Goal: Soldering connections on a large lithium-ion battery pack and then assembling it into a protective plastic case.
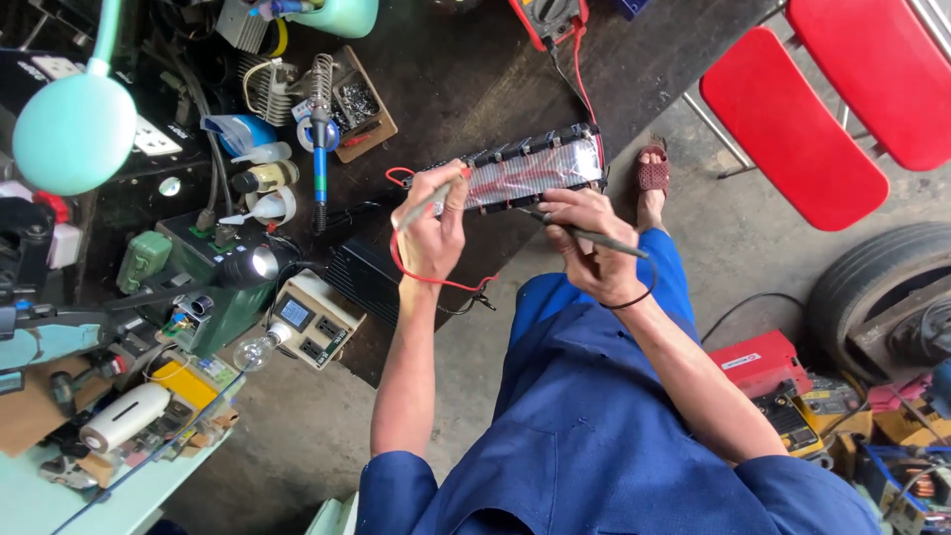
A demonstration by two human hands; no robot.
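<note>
Pack: battery pack lies long-side toward the person at the near edge of the dark table, black cell holders along its far side, clear wrap over the top.
Left hand: left hand sits at the pack's left end, fingers closed round a thin grey probe whose tip points down-left, away from the pack.
Right hand: right hand rests against the pack's near edge, fingers curled shut on a second probe that lies nearly flat, its shaft running right.
Leads: red wire loops under the left wrist; another red lead runs up to a meter at the top edge.
Progress: by my reading, both probes are in hand and the pack is laid out; neither tip visibly touches a terminal, so contact is not yet made.
Around: soldering iron, small bulb, red chair.
</note>
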